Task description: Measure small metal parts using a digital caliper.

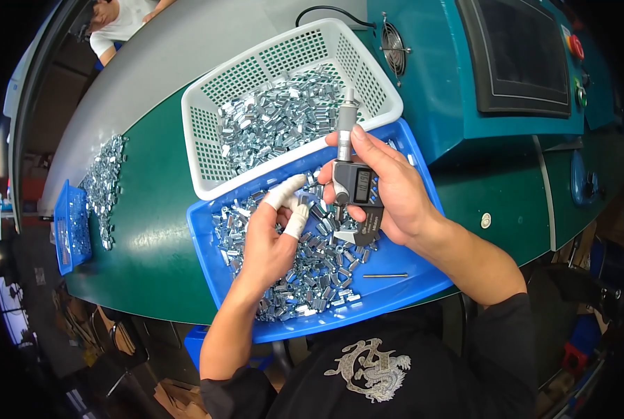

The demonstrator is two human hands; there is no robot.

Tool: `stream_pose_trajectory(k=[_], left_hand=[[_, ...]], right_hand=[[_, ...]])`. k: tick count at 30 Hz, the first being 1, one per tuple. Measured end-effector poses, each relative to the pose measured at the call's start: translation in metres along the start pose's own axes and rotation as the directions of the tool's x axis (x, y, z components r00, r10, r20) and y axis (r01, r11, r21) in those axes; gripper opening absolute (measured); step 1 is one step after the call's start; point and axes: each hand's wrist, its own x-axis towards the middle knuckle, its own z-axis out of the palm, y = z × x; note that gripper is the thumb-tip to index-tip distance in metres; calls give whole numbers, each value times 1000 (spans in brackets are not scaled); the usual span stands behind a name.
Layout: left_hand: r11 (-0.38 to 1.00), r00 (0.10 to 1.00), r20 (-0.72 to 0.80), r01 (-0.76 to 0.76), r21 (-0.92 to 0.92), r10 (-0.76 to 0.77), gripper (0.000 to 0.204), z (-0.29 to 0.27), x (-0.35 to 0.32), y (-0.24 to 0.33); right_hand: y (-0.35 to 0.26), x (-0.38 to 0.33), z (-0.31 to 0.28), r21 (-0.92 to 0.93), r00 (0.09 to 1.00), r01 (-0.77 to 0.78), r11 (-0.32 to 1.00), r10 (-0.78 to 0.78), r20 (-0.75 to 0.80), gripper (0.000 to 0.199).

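Note:
In my right hand [398, 187] is a digital micrometer [344, 183], held upright with its thimble at the top and its small display facing me. My thumb lies along its sleeve and my fingers wrap behind the frame. Just left of it, my left hand [264, 241] pinches a small silver metal part [303, 200] between fingertips covered in white wraps. The held part is apart from the micrometer. Under both hands, a blue tray [418, 269] holds many loose silver metal parts [319, 279], which look like short hexagonal pieces. A thin metal pin [386, 275] lies on the tray's bare right side.
A white perforated basket [199, 140] with more such parts rests behind the tray. Farther left are a loose pile of parts [105, 183] and a small blue bin [63, 234]. A teal machine [431, 84] with a screen [521, 56] stands back right. Another person [120, 24] is at the far left.

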Motion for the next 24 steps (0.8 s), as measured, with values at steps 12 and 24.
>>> stream_pose_trajectory(k=[12,24], left_hand=[[831,963,205,255,-495,-173,23,3,-13,10],[794,966,218,240,-559,-138,20,4,-14,15]], right_hand=[[1,2,-2,136,998,21,991,-29,56,49],[3,2,-7,130,993,38,991,-52,104,49]])
